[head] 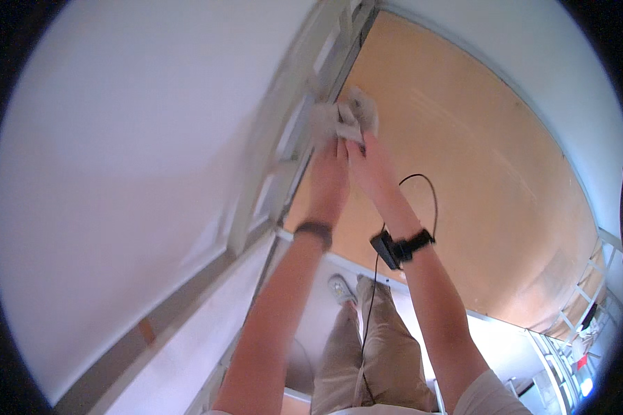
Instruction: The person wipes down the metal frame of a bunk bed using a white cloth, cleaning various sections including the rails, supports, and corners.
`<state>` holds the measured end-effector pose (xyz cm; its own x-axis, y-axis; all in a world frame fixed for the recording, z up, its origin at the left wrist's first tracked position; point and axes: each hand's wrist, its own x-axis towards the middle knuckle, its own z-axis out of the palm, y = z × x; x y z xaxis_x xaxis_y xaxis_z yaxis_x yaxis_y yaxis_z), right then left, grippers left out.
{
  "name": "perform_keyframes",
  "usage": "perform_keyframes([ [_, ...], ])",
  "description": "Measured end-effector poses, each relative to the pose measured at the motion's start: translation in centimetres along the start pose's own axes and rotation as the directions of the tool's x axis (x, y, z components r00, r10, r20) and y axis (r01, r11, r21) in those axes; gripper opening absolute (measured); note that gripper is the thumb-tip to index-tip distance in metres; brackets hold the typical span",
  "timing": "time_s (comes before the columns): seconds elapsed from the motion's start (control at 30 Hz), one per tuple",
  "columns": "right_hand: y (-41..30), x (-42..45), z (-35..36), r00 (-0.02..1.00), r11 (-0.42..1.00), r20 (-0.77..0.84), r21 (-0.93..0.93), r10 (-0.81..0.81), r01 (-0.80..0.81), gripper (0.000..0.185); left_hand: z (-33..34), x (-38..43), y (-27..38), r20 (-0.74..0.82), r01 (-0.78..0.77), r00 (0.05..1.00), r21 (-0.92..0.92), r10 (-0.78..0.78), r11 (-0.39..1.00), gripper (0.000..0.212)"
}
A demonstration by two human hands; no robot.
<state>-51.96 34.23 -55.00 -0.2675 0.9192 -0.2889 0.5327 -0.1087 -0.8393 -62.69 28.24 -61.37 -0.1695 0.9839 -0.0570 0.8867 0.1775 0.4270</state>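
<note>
A crumpled, light grey cloth [349,116] is held up in both hands above the left edge of a wooden bed board [472,171]. My left hand [329,166] grips its lower left part; motion blur hides the exact fingers. Beside it, my right hand [368,158] pinches the cloth's lower right side. A dark band circles my left wrist. On my right wrist sits a black strapped device [392,250] with a thin black cable looping over the board and down past my legs.
Along the board's left side runs a pale metal guard rail [270,171], with a white wall beyond. A metal ladder [576,290] stands at the lower right. Below, my legs and a slipper [341,289] show above the floor.
</note>
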Motion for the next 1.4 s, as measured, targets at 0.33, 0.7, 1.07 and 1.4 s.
perform_keyframes([
  [0.33,5.3,-25.6,-0.8,0.84,0.972,0.52,-0.072,-0.155,0.224,0.029,-6.8,-33.5,4.7,0.259,0.409,0.904,-0.299,-0.339,0.862,0.09],
  [0.7,-4.4,-42.8,-6.2,0.614,0.854,0.751,-0.135,-0.242,0.502,0.042,-16.3,-46.5,9.4,0.023,0.052,0.999,-0.491,-0.046,0.869,0.044],
  [1.07,-0.2,-53.6,-17.4,0.575,0.635,0.743,-0.27,-0.341,0.724,0.05,-24.4,-59.8,19.0,-0.156,-0.079,0.986,-0.172,0.052,0.982,0.021],
  [1.4,3.4,-57.6,-29.9,0.814,0.69,0.324,-0.432,-0.483,0.581,0.018,-27.4,-60.7,34.3,-0.292,-0.092,0.948,-0.634,-0.128,0.768,0.044],
])
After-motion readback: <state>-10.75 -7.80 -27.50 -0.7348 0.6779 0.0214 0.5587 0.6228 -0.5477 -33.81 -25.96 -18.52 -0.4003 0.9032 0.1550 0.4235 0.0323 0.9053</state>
